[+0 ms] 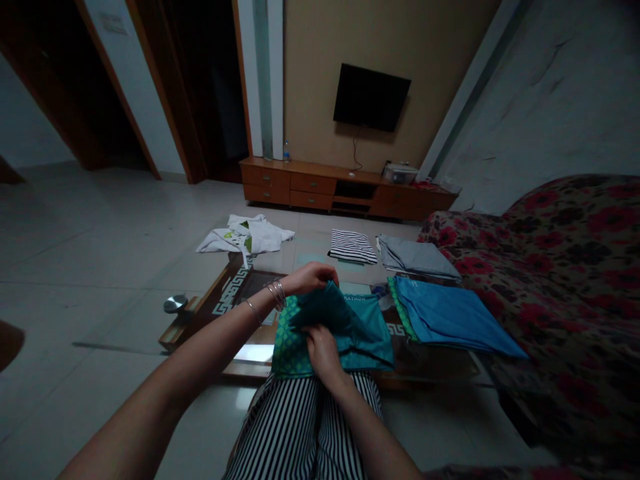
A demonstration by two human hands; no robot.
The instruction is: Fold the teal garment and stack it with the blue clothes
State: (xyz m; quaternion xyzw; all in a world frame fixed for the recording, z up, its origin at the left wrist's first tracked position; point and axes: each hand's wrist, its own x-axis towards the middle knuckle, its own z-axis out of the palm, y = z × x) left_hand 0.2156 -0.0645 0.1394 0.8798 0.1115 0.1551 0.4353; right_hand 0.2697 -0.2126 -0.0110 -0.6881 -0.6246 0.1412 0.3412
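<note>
A teal and green shirt (370, 333) with white lettering lies partly folded across the near edge of the table, above my striped trousers. My left hand (316, 275), with bracelets at the wrist, pinches the shirt's far edge and holds that part lifted. Lower down, my right hand (323, 350) is closed on the cloth near the patterned green side; its fingertips are partly hidden in the fabric. To the right lies a folded blue garment (450, 313) with a green edge.
A crumpled white garment (265, 237), a folded striped garment (353, 245) and a folded grey garment (417, 257) lie farther back on the glass-topped table. A round metal object (175, 304) sits at the left. The flowered sofa (565, 267) borders the right side.
</note>
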